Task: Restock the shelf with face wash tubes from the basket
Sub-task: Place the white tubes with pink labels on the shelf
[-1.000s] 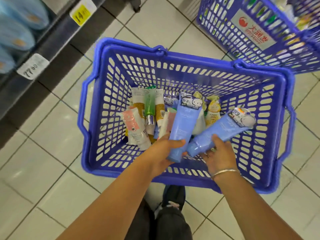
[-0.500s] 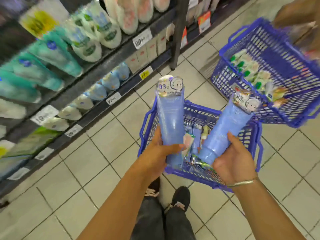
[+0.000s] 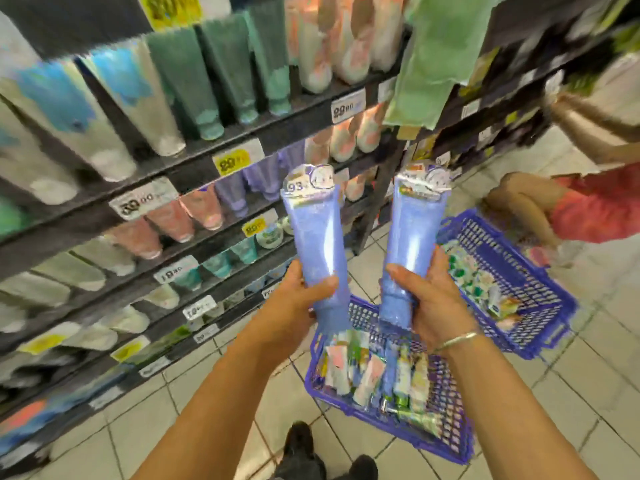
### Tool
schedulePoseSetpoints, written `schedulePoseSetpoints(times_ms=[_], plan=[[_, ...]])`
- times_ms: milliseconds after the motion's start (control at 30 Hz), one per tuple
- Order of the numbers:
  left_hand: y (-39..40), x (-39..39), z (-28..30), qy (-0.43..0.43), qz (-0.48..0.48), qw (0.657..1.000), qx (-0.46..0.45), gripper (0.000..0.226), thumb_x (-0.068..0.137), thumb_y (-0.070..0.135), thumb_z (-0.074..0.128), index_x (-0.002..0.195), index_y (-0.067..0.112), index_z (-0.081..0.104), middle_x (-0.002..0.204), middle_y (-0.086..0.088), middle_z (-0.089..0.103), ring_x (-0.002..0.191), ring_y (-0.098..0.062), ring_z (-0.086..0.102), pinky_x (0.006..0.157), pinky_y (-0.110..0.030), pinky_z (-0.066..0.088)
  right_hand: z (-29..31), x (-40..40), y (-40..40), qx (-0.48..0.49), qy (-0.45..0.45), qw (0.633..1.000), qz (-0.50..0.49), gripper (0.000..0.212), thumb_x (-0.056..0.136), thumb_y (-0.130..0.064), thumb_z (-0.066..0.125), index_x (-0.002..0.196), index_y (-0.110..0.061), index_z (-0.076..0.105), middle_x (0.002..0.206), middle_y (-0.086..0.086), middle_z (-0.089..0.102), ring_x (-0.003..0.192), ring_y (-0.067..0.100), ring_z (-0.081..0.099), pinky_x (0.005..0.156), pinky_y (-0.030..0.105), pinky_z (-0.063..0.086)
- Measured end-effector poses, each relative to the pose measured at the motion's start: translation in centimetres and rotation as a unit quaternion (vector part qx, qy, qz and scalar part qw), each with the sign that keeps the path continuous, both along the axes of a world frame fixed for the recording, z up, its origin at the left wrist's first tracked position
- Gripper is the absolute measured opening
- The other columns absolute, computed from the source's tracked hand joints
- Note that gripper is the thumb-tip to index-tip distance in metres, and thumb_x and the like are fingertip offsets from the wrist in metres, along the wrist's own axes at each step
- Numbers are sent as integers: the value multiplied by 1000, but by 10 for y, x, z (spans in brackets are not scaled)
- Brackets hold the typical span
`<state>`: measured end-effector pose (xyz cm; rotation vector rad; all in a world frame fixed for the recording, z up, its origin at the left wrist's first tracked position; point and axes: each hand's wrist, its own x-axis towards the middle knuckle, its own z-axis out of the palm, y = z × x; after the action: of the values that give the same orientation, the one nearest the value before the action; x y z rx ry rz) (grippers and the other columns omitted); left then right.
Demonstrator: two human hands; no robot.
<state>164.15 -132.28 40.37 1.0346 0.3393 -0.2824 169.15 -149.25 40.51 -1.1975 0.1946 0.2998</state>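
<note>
I hold two blue face wash tubes upright, caps down. My left hand grips the left blue tube near its cap. My right hand grips the right blue tube the same way. Both tubes stand in front of the dark shelf, which holds rows of hanging tubes with price tags on its edges. Below my hands, the blue basket rests on the tiled floor with several assorted tubes inside.
A second blue basket with small packs sits on the floor to the right. A person in red crouches beyond it, an arm reaching toward the shelf. A dark upright post divides the shelving. My shoes show at the bottom.
I lifted both blue tubes out of the basket and raised them to shelf height. My view swung up from the basket to the shelves.
</note>
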Motion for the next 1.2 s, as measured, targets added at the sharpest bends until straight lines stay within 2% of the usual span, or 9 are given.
schedulePoseSetpoints(times_ms=[133,233,400,533,633,767,933,1100,1200], plan=[[21,7,54,-60,12,998,28,42,79,3,58,117,20,51,95,4,70,79,-9,69,67,-26,57,54,13,17,-20,-52,998,-27,38,78,8,56,98,-21,41,67,-12,70,55,7,63,54,25,54],[33,14,96,-102,18,994,43,46,70,8,65,111,26,53,89,10,73,78,-7,69,64,-22,56,97,18,25,10,-77,996,-35,29,82,5,53,102,-16,47,80,3,66,60,11,64,56,25,55],[33,25,160,-165,23,984,61,46,67,3,67,108,22,55,87,8,73,75,-8,70,62,-21,54,155,27,24,65,-113,991,10,15,86,-6,49,95,-16,56,69,-3,67,55,11,63,52,22,53],[20,34,211,-213,19,974,73,47,71,-2,64,113,17,53,86,3,71,67,-10,68,52,-20,52,194,38,17,59,-168,984,23,38,72,-7,58,110,-8,49,77,5,60,54,10,60,49,21,51],[6,43,249,-249,36,962,106,39,75,-6,60,106,18,55,75,7,72,58,-8,66,43,-19,49,226,52,6,45,-214,975,29,47,67,-11,63,113,-7,50,81,7,61,56,11,62,51,24,52],[-10,59,299,-293,72,945,126,39,75,-12,59,101,17,57,80,3,72,64,-8,69,55,-23,57,271,75,-12,44,-286,957,37,51,63,-22,68,111,-11,57,98,10,65,76,19,65,61,31,56],[-13,69,341,-333,114,917,185,36,72,-7,65,95,20,60,77,7,74,67,-6,69,61,-24,59,314,97,-21,24,-351,935,51,47,59,-30,71,104,-25,64,104,0,69,84,14,67,65,21,54],[-1,79,377,-346,156,893,241,37,70,0,71,97,22,60,87,3,71,71,-5,69,61,-21,57,345,112,-3,22,-380,923,54,37,74,-13,66,110,-16,62,102,5,67,83,16,64,67,25,55],[12,86,396,-351,175,879,272,41,70,5,74,105,20,60,97,-1,70,83,-12,69,71,-27,57,364,121,13,21,-392,919,50,31,79,-8,63,110,-9,61,98,6,68,81,18,64,71,32,58]])
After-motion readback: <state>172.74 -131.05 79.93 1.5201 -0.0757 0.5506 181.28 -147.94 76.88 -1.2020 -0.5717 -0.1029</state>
